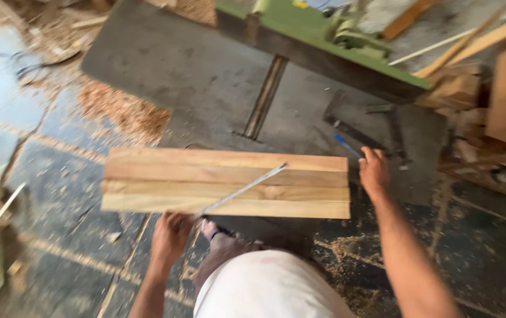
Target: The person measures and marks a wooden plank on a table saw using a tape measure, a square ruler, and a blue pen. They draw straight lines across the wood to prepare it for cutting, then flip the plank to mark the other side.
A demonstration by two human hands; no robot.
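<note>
Four pale, smooth-planed wooden boards (pixel 225 182) lie side by side on the grey machine table (pixel 206 76), long axes running left to right. A thin metal ruler (pixel 242 191) slants across them, pointing up-right. The left hand (pixel 170 232) pinches its lower end. The right hand (pixel 374 172) rests fingers curled, just beside the boards' right end, near a blue pen (pixel 347 145).

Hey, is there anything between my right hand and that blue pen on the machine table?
Nothing visible. The right hand rests at the right end of the wooden boards, and the blue pen lies just beyond its fingers on the bare grey table.
</note>
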